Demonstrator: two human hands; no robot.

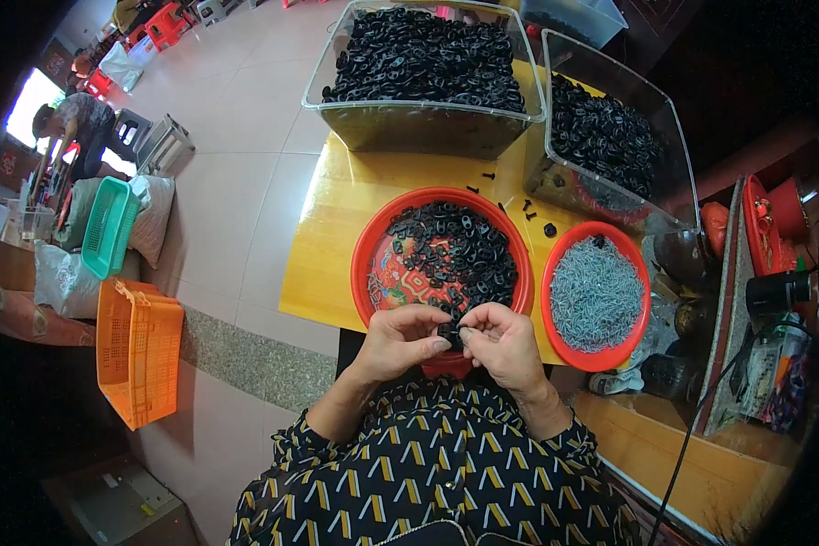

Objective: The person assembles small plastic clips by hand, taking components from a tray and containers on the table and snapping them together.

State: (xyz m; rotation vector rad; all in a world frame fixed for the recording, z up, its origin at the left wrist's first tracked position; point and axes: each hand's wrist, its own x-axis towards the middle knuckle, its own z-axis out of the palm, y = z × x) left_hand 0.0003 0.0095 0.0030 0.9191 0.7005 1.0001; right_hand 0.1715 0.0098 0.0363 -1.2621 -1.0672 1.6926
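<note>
My left hand and my right hand meet over the near rim of a red round tray. Between their pinched fingertips is a small black plastic part, partly covered by the fingers; both hands grip it. Inside the tray, a heap of black oval plastic pieces covers the right and far side, and the patterned bottom shows at the left. Just right of it stands a smaller red tray full of silvery screws.
Two clear bins of black parts stand behind on the yellow table. Loose black bits lie between them and the trays. An orange crate and a green basket are at the left, where another person bends over.
</note>
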